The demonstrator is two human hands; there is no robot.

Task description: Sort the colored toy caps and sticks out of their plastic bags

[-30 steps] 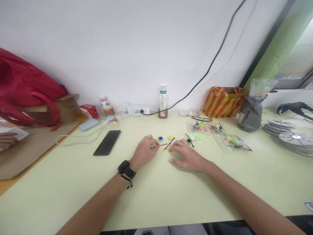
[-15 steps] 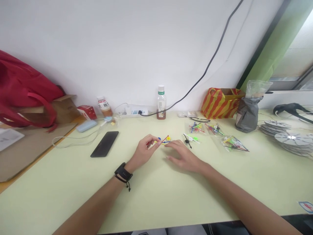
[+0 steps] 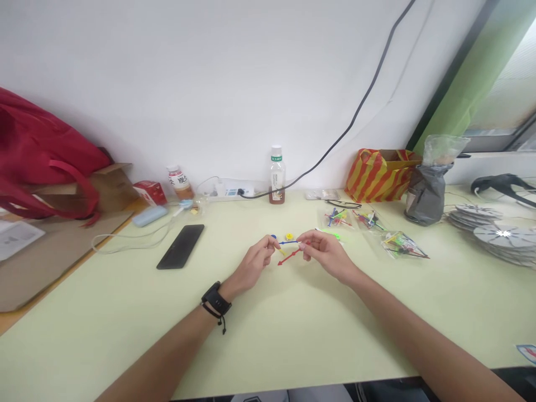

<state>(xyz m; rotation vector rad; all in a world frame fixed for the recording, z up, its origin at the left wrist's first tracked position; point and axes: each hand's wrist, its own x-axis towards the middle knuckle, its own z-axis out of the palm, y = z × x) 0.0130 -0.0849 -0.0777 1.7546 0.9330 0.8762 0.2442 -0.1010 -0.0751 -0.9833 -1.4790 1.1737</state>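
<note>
In the middle of the table, my right hand (image 3: 325,254) is closed in a pinch on the ends of a red plastic arrow (image 3: 292,256) and a blue plastic arrow (image 3: 290,242). Both arrowheads point left. My left hand (image 3: 254,262) is pinched just left of them. From its fingertips a thin yellow arrow (image 3: 282,252) juts out, its far end near the red one. A yellow round piece (image 3: 288,237) lies on the table behind my hands, and a blue round piece (image 3: 273,237) shows beside my left fingertips. Bright green pieces (image 3: 336,235) are partly hidden behind my right hand.
Clear bags of coloured pieces (image 3: 404,245) lie to the right, near stacked grey discs (image 3: 505,237) and a striped bag (image 3: 379,176). A phone (image 3: 181,247) lies left. A bottle (image 3: 277,177) stands by the wall, with a black cable (image 3: 352,120) hanging across.
The red arrow has passed from my left fingers to my right hand and now points left and down. My right hand has closed and risen slightly; my left has shifted slightly.
</note>
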